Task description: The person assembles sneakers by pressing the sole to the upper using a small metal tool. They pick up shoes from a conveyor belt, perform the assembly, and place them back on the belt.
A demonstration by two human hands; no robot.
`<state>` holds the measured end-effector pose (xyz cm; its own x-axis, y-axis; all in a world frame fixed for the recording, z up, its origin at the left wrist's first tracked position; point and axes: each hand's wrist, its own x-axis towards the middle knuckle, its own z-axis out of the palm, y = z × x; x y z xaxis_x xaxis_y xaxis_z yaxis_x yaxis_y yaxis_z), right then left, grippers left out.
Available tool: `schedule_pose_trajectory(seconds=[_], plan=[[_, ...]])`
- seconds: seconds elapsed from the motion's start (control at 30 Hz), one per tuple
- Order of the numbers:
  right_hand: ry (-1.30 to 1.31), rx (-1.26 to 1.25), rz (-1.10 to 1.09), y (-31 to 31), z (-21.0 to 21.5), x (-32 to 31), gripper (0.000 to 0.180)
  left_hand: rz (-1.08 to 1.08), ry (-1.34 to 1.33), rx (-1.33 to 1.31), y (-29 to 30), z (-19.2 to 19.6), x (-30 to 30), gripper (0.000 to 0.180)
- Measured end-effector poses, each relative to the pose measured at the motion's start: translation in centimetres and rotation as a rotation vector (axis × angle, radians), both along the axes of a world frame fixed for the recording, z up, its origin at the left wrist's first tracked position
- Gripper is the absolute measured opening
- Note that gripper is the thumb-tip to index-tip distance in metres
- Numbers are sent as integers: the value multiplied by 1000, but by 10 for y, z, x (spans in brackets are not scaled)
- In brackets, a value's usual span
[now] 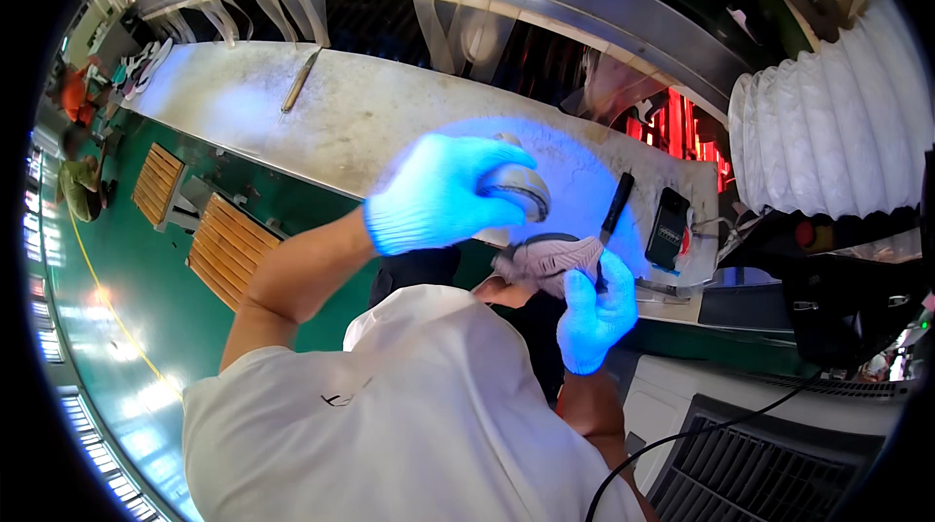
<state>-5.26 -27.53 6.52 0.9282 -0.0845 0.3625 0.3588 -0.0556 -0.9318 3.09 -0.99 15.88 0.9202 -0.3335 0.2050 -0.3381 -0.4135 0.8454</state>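
Over one worn workbench (390,123), two gloved hands, left (438,196) and right (592,313), grip one grey shoe (545,254).

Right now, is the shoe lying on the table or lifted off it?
Lifted: the shoe is held between the left hand and right hand, at the table edge.

Bench (390,123) left half open; metal rod (299,81) far left, black tool (616,207) and phone (668,227) crowd right end (beside hands).

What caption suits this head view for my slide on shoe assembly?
Gloved left hand and right hand hold a grey shoe above a worn workbench.
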Motion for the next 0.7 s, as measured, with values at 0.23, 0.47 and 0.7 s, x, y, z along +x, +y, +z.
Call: schedule_pose_trajectory(seconds=[0.23,0.47,0.7], plan=[[67,93,11,-10,5,18,37,172,-77,-300,-59,-62,-15,43],[61,271,211,-17,-12,40,27,-46,-599,-51,-48,-87,-28,29],[-3,213,275,-5,-12,25,30,54,-285,-374,-47,-89,-69,19]])
